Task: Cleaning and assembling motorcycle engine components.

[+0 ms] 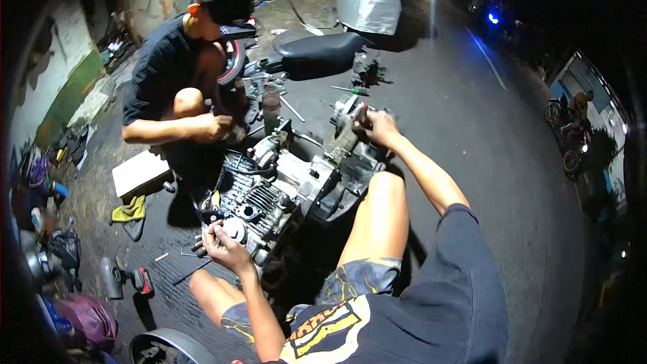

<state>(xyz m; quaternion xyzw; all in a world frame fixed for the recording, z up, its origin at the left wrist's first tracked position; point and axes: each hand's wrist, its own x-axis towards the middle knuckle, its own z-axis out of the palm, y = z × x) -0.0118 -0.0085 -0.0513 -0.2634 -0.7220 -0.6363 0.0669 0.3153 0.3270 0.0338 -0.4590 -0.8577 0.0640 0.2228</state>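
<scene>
A motorcycle engine (296,168) lies on the dark ground in front of me, its finned cylinder toward my left. My left hand (228,251) is closed in a pinch beside the near left end of the engine, close to a pale round part (234,229). What its fingers hold is too small to make out. My right hand (381,128) reaches to the far right end of the engine. Its fingers curl against the casing (347,121), near a small red spot.
Across the engine a person in dark clothes (162,81) squats, hands close to it. A black seat (320,54) lies beyond. On the left are a white box (141,174), a yellow cloth (129,209), a cordless power tool (127,280) and a metal basin (168,344). The road (499,182) stretches right.
</scene>
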